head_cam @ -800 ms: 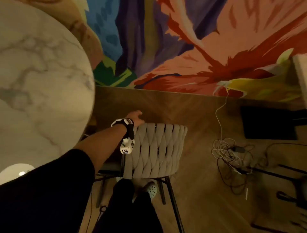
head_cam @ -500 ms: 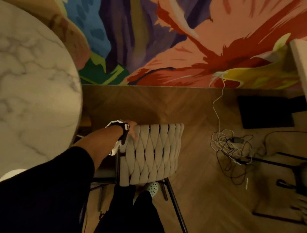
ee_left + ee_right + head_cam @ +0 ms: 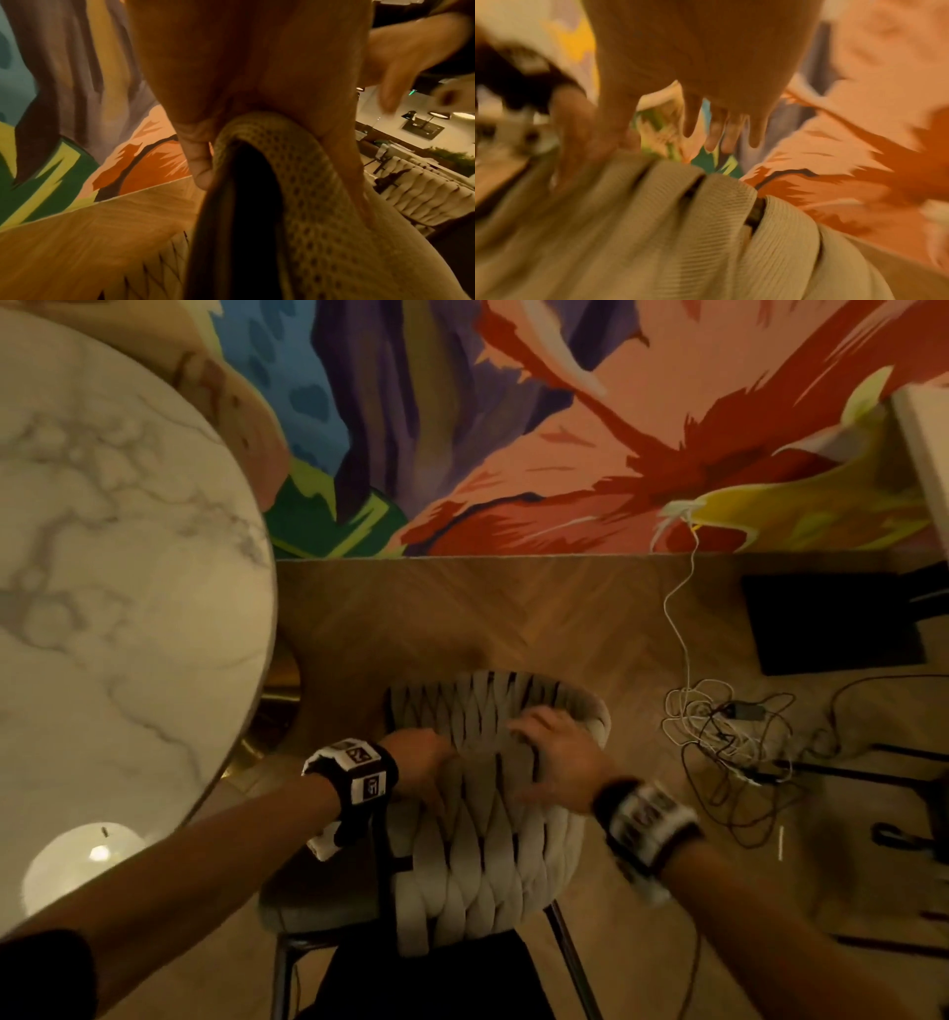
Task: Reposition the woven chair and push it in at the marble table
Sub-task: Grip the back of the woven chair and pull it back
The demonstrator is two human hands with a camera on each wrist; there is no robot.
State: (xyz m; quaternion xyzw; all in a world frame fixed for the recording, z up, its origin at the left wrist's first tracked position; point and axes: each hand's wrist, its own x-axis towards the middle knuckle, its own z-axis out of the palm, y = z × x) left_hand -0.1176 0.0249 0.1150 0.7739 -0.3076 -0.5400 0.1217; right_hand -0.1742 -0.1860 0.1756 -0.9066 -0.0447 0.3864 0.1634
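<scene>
I read this as the repositioning step: I am taking hold of the cream chair with the thick woven-strap backrest point(image 3: 482, 819), which stands on the herringbone wood floor point(image 3: 462, 618) just beside the near right edge of the round white marble table point(image 3: 118, 588), its back toward me and not yet pushed in. My left hand point(image 3: 418, 765) is wrapped round the left corner of the backrest's top edge; the left wrist view shows the thumb point(image 3: 199, 162) curled against the strap. My right hand point(image 3: 557, 755) lies over the top edge toward the right corner, fingers point(image 3: 716, 138) loosely spread and hanging past the rim. I judge it not yet clamped, though that view is blurred.

Next I would need to close the right hand, swing the chair to face the table, then slide it under the edge.

A tangle of white and black cables point(image 3: 719, 737) lies on the floor to the chair's right, near enough to snag a leg. A dark flat mat point(image 3: 832, 624) sits beyond it by the painted mural wall point(image 3: 565, 428).
</scene>
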